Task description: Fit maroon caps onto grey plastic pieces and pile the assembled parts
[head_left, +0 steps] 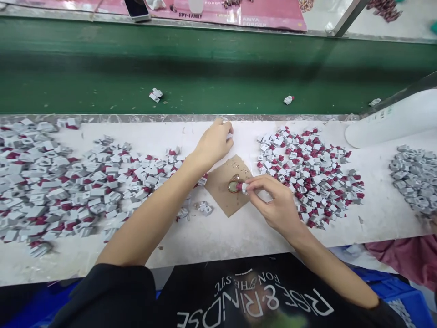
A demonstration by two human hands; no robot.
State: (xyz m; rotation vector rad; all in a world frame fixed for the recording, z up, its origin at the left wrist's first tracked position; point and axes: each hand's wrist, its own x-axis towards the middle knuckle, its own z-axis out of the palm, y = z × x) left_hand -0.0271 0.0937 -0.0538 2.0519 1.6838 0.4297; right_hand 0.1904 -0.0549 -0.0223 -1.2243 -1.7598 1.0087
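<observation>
My right hand (275, 200) pinches a small white-and-dark-red plastic piece (243, 187). Its red end is at the edge of a small round dish with a beaded rim (233, 186), which holds something pale green. Under the dish lies a square of brown cardboard (228, 207), turned cornerwise and dotted with small drops near its far corner. Farther forward, my left hand (215, 140) is closed, with a bit of a whitish plastic piece (229, 136) showing at its fingertips. The rest of that piece is hidden by the fingers.
Grey, white and red pieces (61, 182) spread over the left of the table. On the right is a heap of white-and-red pieces (309, 175), then a pile of grey pieces (416, 177). A white cylinder (392, 119) leans in there. Beyond runs a green conveyor belt (218, 68).
</observation>
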